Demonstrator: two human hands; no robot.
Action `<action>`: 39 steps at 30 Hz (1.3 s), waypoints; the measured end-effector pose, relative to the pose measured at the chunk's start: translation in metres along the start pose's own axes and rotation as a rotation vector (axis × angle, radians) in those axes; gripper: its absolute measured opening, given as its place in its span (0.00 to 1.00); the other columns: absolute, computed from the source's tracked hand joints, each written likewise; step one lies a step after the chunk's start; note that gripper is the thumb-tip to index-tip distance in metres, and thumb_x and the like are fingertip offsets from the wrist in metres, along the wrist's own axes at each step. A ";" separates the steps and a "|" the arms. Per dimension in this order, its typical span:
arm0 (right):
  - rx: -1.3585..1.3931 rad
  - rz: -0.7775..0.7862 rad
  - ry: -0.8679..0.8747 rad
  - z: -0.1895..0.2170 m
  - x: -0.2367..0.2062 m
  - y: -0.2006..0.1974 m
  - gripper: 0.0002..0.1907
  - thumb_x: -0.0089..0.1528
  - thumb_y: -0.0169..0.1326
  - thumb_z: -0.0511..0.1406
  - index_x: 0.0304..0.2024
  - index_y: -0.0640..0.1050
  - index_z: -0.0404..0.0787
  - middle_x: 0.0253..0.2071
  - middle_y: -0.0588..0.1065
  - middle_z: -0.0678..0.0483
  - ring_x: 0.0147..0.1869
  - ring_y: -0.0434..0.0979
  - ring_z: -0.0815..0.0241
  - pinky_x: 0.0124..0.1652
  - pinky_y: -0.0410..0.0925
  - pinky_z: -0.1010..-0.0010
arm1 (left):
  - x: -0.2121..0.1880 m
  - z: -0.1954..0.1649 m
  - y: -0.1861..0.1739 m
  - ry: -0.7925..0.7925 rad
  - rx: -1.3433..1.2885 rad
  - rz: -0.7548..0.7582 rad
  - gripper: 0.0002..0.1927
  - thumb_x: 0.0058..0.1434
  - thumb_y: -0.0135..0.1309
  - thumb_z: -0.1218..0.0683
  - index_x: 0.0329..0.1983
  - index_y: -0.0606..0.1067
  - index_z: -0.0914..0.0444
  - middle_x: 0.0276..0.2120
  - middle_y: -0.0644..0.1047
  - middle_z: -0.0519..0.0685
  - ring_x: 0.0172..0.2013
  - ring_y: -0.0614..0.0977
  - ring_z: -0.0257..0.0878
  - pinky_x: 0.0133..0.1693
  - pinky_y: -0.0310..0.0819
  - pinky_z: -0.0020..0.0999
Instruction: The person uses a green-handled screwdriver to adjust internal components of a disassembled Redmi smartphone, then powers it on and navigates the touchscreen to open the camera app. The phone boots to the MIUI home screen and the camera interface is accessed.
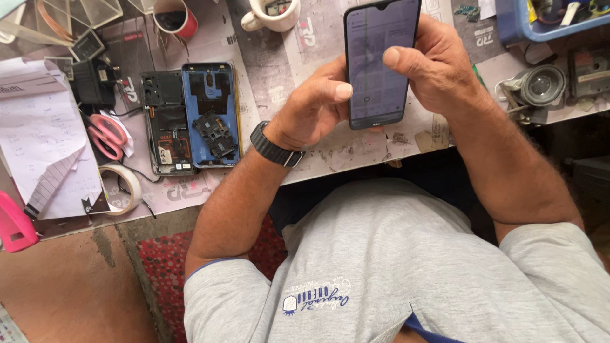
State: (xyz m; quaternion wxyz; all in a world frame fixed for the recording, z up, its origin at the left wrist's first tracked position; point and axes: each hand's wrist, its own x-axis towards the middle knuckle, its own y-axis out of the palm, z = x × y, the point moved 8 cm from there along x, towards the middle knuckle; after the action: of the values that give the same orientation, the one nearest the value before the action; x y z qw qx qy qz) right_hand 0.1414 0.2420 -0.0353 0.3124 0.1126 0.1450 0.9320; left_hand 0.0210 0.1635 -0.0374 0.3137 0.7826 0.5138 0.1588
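Dark-screened phone [379, 63] stands upright at upper centre above the desk [318, 149], right hand [438, 70] grasping its edge, left hand [314, 105] curled against it, thumbs placed seemingly for tapping, opened blue phone [210, 114] lying left

Bare-armed person in a pale grey short-sleeved shirt and a dark wristwatch

The shirt [406, 254] is light grey, soft and a little creased across the front, with short sleeves that end well up the arms from the hands; the left sleeve [216, 292] has a thin blue edge at its hem, and a strip of blue trim shows at the neckline below. A small blue emblem with curved lettering sits on the chest. Just behind the left hand [311, 111], a black watch with a wide ribbed band [274, 147] circles the wrist. The right hand [438, 67] and its forearm wear nothing; both forearms are bare and hairy.
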 end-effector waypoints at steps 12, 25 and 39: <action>-0.264 -0.013 0.076 0.012 0.000 0.010 0.29 0.59 0.59 0.25 0.62 0.68 0.33 0.54 0.77 0.48 0.59 0.80 0.59 0.61 0.76 0.62 | -0.001 0.000 0.000 -0.023 -0.036 -0.008 0.50 0.54 0.58 0.40 0.73 0.56 0.71 0.60 0.70 0.64 0.59 0.77 0.56 0.54 0.82 0.57; 0.016 -0.020 0.017 0.004 0.000 0.009 0.12 0.77 0.57 0.38 0.55 0.75 0.35 0.47 0.78 0.53 0.48 0.80 0.67 0.50 0.77 0.75 | 0.000 0.001 -0.005 0.027 0.003 0.021 0.51 0.56 0.59 0.38 0.75 0.56 0.70 0.59 0.70 0.66 0.57 0.80 0.57 0.52 0.86 0.55; -0.242 0.047 -0.039 0.006 -0.006 0.009 0.06 0.75 0.57 0.33 0.51 0.76 0.36 0.44 0.79 0.52 0.46 0.81 0.65 0.47 0.78 0.73 | -0.003 0.003 -0.009 0.068 -0.037 0.078 0.48 0.61 0.59 0.39 0.76 0.55 0.67 0.61 0.69 0.66 0.59 0.80 0.58 0.52 0.87 0.56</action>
State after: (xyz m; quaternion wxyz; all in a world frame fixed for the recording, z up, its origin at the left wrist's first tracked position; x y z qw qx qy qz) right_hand 0.1427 0.2324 -0.0271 0.3046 0.0955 0.0228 0.9474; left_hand 0.0145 0.1627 -0.0453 0.3043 0.7903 0.4900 0.2069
